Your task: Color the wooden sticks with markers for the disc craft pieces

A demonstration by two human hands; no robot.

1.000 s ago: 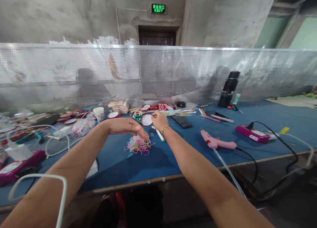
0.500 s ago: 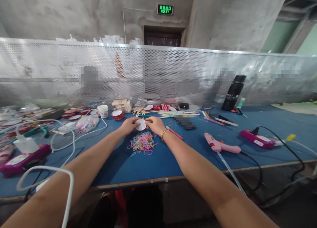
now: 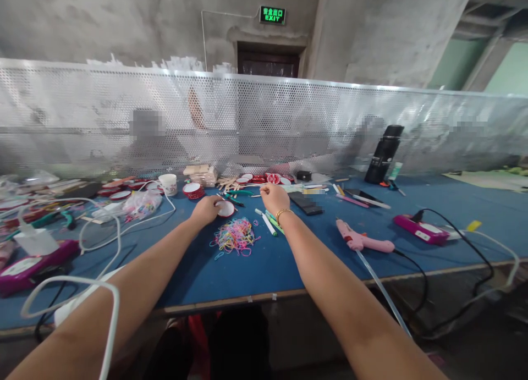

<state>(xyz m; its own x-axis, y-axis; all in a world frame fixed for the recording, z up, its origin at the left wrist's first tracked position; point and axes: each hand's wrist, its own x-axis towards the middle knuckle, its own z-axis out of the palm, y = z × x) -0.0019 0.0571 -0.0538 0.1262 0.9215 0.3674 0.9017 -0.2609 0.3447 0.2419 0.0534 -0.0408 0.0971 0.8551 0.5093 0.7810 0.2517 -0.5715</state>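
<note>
My left hand (image 3: 207,210) pinches the edge of a round white disc with a red rim (image 3: 225,208), held just above the table behind a heap of coloured rubber bands (image 3: 235,236). To the right, my right hand (image 3: 274,197) is closed with its fingertips together. What it holds, if anything, is too small to make out. White and green marker pens (image 3: 269,224) lie beside its wrist. Teal-handled pliers (image 3: 240,192) rest between the hands, and a dark phone-like slab (image 3: 306,202) lies right of the right hand.
A stack of red-rimmed discs (image 3: 193,191) and a paper cup (image 3: 168,184) stand at the back left. On the right are a pink glue gun (image 3: 363,241), a purple power strip (image 3: 421,230) and a black bottle (image 3: 384,154). A white cable (image 3: 116,314) loops over my left forearm.
My right hand has let go of the disc and moved right and slightly back. My left hand keeps the disc, shifted a little left. The marker pens have come into view.
</note>
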